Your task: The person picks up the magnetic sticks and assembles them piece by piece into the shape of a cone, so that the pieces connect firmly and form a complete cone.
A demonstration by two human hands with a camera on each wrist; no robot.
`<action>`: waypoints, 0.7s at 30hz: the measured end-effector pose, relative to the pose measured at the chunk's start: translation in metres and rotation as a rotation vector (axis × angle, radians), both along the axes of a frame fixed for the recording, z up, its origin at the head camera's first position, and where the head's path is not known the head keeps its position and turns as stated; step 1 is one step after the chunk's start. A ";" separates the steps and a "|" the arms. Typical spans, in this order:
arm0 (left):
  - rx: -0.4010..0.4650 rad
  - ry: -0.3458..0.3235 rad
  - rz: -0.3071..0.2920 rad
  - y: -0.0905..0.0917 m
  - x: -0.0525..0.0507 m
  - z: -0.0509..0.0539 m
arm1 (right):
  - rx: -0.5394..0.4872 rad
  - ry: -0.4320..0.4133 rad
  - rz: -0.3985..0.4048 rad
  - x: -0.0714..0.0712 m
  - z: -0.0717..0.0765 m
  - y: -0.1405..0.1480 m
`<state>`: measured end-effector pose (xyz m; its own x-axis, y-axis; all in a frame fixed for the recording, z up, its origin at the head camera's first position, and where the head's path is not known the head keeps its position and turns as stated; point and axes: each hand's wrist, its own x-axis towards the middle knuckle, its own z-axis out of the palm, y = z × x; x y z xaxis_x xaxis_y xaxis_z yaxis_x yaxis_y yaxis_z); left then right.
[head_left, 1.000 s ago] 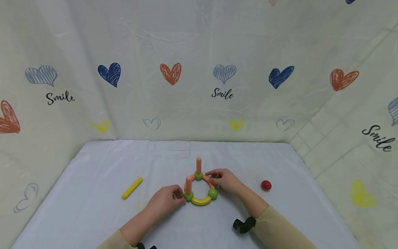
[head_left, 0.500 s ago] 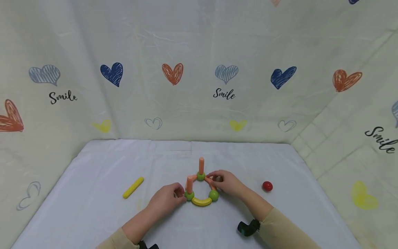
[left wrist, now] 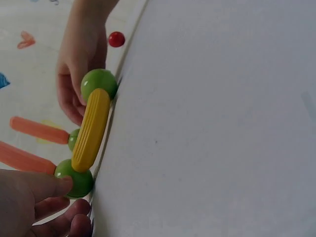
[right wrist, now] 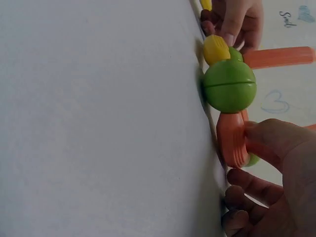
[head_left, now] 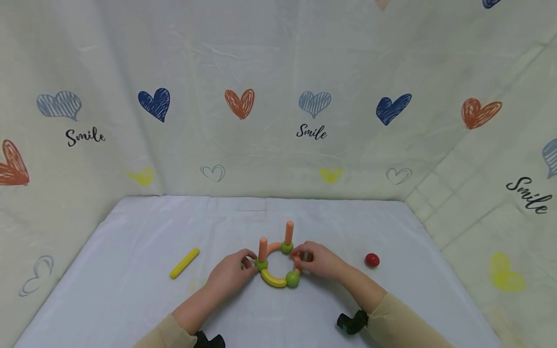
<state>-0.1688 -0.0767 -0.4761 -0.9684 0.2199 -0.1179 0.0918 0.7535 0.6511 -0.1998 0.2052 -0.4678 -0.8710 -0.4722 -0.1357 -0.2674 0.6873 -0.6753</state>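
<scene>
A ring of toy building pieces lies on the white table: green balls joined by curved orange bars and a yellow curved bar. Two straight orange rods, one at the left and one at the back, stand up from two of the balls. My left hand pinches the left green ball, thumb on its side. On the ring's right, my right hand holds the curved orange bar between thumb and fingers. The front green ball sits untouched between that bar and the yellow one.
A loose yellow rod lies to the left of the ring. Over on the right is a red ball. A cloth printed with hearts hangs behind and beside the table. Black devices are worn at both wrists.
The ring has turned clockwise as I look down on it: its left ball went back, its back ball went right, and its right ball came nearer. Both hands kept their hold.
</scene>
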 end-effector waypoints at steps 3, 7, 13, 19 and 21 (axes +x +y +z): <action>-0.007 0.004 0.031 -0.001 -0.005 -0.002 | 0.008 -0.010 0.031 0.002 0.001 -0.001; -0.008 0.006 0.077 -0.003 -0.012 -0.003 | 0.014 -0.023 0.075 0.005 0.002 -0.004; 0.026 0.017 0.097 -0.005 -0.025 -0.003 | 0.012 -0.014 0.071 0.005 0.002 -0.008; 0.064 -0.009 0.111 -0.003 -0.035 -0.003 | 0.007 -0.020 0.017 0.003 -0.002 -0.012; 0.055 -0.013 0.120 -0.003 -0.038 -0.003 | 0.007 -0.016 0.007 0.003 -0.002 -0.013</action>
